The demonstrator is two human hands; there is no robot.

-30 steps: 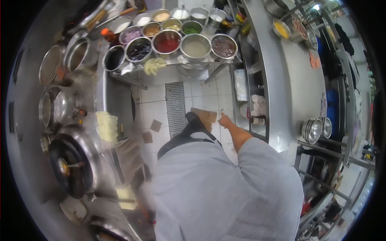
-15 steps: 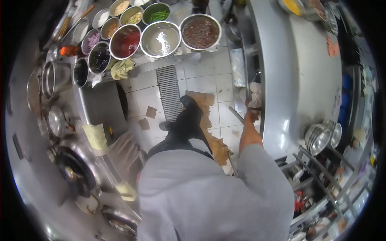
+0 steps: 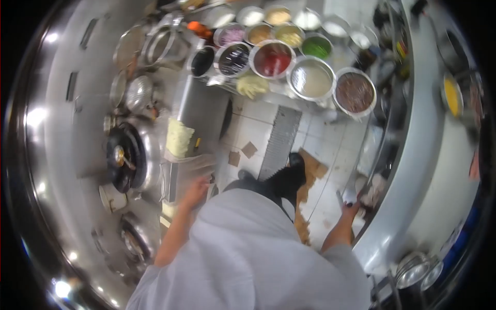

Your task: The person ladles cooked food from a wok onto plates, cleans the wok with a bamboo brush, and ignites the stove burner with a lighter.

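Risk, judged from the fingers: the person's right hand, to the right of the grey slotted metal floor drain, has its fingers curled in close at a small whitish item. Blur hides whether they hold or merely touch it; if the grip is loose, the item could drop onto the white square floor tiles. A knock against the pale crumpled cloth-like bundle, farther right of the drain, might cause the same. The left hand, left of the drain, is smeared; finger spread and any hold cannot be told. It is nearest the translucent crumpled plastic sheet, also left of the drain, which might snag a finger. Footing: 1 black shoe is at the torn brown cardboard, just right of the drain; a sliding sheet could cost balance. Versus the frame 0.5 s earlier: the left hand, then unseen, now shows; the whitish item now appears at the right hand; the drain leans the opposite way and lies farther right in view, consistent with a turned head.
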